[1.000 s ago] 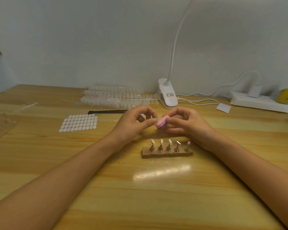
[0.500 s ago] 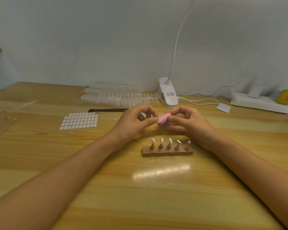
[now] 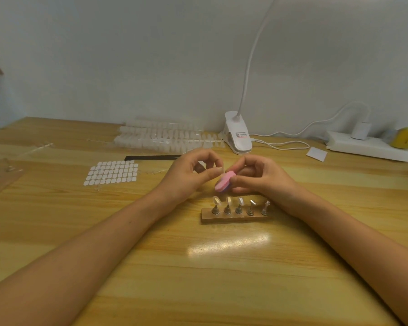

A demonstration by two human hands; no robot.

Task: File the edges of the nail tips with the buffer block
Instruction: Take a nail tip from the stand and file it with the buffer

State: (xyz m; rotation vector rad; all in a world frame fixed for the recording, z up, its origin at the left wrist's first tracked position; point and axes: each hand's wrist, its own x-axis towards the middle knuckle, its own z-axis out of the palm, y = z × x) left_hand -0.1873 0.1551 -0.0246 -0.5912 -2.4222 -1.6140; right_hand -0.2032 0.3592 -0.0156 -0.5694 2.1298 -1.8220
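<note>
Over the tabletop (image 3: 222, 278), fingers of the right hand (image 3: 264, 177) are gripping the buffer block (image 3: 223, 182). At its 9 o'clock, left hand (image 3: 186, 177) fingers are pinching, contents unclear.

A desk (image 3: 198, 278) runs back to a wall. Near its middle lies a small stand (image 3: 233, 218) carrying a row of nail tips (image 3: 216, 200) on upright posts. Just behind the stand the left hand (image 3: 189, 175) and right hand (image 3: 262, 177) meet, with the buffer block (image 3: 224, 183) held in the right hand between them. Left of the hands lies a sheet of tabs (image 3: 112, 172), with a flat strip (image 3: 151, 158) behind it. Along the wall, from left to right, sit racks of spare tips (image 3: 160, 137), a clip lamp (image 3: 238, 135), a small card (image 3: 316, 154) and a power strip (image 3: 368, 148)
</note>
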